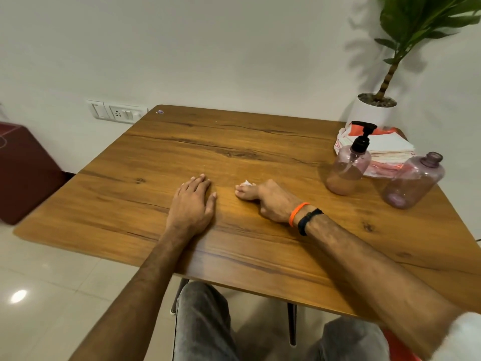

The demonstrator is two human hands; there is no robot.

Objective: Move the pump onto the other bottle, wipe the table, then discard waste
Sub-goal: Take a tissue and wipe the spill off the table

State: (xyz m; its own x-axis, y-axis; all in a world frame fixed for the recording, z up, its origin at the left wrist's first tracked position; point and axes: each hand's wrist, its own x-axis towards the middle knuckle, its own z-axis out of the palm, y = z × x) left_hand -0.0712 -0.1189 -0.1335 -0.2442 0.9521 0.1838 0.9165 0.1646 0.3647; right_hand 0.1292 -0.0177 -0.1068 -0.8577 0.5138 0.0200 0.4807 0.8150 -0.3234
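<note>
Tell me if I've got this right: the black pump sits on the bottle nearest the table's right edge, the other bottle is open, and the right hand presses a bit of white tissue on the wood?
Not quite. In the head view the black pump sits on the left bottle, the one holding liquid. The bottle nearest the right edge is the open one. The right hand does press white tissue on the table.

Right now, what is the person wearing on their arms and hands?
Both forearms are bare. The left hand wears nothing. The right hand has two bands at its wrist: a thin orange band and a black band. A white sleeve edge shows.
</note>
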